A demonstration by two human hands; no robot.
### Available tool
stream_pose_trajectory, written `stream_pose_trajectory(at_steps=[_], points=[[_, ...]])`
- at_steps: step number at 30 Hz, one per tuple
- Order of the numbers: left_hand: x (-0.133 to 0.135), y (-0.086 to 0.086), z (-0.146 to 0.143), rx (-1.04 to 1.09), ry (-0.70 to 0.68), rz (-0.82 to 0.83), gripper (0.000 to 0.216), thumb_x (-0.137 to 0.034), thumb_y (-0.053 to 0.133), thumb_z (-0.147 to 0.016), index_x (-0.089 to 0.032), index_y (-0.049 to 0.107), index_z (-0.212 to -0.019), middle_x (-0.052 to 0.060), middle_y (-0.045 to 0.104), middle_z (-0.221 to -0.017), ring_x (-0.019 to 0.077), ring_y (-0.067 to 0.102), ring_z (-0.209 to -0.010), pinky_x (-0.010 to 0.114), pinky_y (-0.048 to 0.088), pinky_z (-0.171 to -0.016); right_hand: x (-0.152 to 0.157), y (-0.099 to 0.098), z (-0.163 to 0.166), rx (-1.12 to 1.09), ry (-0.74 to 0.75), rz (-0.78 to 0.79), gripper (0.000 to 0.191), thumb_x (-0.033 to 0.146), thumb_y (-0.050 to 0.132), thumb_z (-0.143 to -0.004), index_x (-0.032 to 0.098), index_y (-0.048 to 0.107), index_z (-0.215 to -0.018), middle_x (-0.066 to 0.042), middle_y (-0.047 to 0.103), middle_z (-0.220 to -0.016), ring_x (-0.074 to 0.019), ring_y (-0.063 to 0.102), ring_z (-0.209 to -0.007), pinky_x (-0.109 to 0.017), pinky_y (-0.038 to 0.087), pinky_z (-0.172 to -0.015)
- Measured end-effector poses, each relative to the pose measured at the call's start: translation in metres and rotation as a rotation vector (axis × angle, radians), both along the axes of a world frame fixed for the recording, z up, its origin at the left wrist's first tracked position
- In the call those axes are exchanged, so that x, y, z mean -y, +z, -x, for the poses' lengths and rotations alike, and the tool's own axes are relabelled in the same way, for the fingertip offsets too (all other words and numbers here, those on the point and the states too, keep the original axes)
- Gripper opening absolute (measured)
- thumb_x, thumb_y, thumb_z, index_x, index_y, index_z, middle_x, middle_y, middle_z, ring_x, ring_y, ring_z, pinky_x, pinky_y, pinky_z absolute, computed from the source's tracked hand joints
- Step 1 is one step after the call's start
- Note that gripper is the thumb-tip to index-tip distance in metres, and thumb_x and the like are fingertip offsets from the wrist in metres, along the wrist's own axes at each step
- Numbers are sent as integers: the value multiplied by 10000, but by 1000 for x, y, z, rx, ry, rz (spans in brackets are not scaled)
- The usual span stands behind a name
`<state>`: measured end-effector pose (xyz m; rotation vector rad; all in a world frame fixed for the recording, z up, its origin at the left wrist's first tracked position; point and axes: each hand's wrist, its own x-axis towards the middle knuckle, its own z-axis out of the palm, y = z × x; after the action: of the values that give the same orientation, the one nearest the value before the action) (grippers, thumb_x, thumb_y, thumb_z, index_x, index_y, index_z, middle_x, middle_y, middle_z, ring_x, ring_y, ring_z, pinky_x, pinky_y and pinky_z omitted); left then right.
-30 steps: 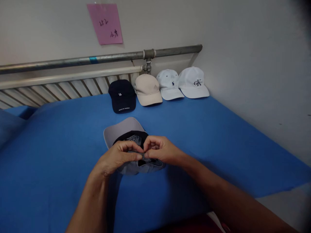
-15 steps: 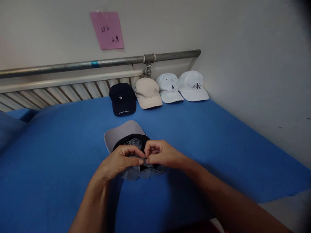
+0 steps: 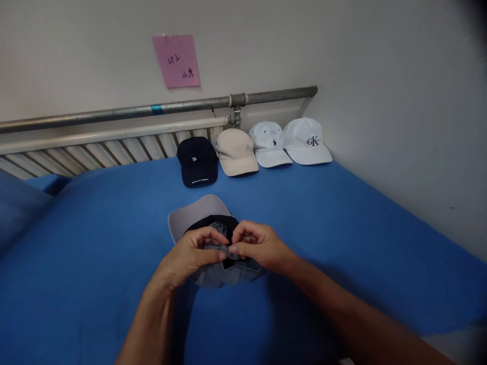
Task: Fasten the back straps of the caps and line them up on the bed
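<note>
A grey baseball cap (image 3: 203, 209) lies upside down on the blue sheet, its brim pointing away from me and its dark inside showing. At the back opening, the adjusting strap (image 3: 216, 248) runs between my hands. My left hand (image 3: 194, 253) pinches the strap from the left with thumb and forefinger. From the right, my right hand (image 3: 262, 246) pinches the strap close to its buckle, the fingertips of both hands almost meeting. The buckle itself is mostly hidden by my fingers.
Along the far edge stand a navy cap (image 3: 198, 162), a beige cap (image 3: 238, 152), a pale cap (image 3: 270, 144) and a white cap (image 3: 307, 142). Behind them are a radiator (image 3: 114, 154) and a metal pipe (image 3: 190, 105). A pink paper (image 3: 177, 61) hangs on the wall.
The view has tilted a little, so everything sits slightly lower and further right. My right fingers have shifted slightly at the strap; both hands keep their pinch.
</note>
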<state>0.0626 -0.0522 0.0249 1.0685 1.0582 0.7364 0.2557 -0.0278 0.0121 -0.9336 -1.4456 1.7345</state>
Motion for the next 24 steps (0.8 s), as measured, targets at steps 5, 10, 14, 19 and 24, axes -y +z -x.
stream_pose_trajectory(at_steps=[5, 10, 14, 19, 24], points=[[0, 2, -1, -15, -14, -3, 204, -193, 771, -683, -189, 673, -862, -23, 670, -790, 81, 595, -702, 207, 466, -668, 3, -1, 4, -24, -54, 23, 203, 240, 725, -647, 177, 534, -676, 65, 533, -538, -64, 479, -490, -205, 374, -495], [0, 5, -2, -33, 4, -20, 185, -170, 754, -683, -177, 665, -845, -29, 655, -761, 76, 583, -681, 201, 455, -649, 7, -7, 10, -23, -149, -45, 168, 238, 674, -670, 184, 515, -676, 66, 503, -535, -67, 456, -484, -204, 355, -476], [1, 5, -4, -65, 17, -22, 186, -173, 734, -691, -172, 660, -862, -33, 635, -744, 75, 561, -655, 209, 444, -631, 11, -8, 10, 115, -205, -295, 101, 204, 628, -722, 183, 537, -682, 56, 499, -556, -68, 438, -492, -206, 350, -477], [-2, 1, -9, -81, 42, -66, 220, -176, 745, -665, -178, 653, -866, -33, 626, -780, 97, 568, -715, 239, 455, -691, 16, -7, 8, 268, -295, -708, 91, 148, 562, -776, 186, 560, -694, 23, 553, -644, -85, 480, -571, -225, 389, -552], [-3, -2, -12, -138, 42, -97, 177, -203, 726, -689, -173, 645, -844, -13, 640, -788, 121, 580, -745, 260, 456, -711, 11, -13, 11, 125, -226, -352, 91, 207, 614, -760, 192, 539, -712, 51, 520, -595, -74, 481, -520, -203, 381, -493]])
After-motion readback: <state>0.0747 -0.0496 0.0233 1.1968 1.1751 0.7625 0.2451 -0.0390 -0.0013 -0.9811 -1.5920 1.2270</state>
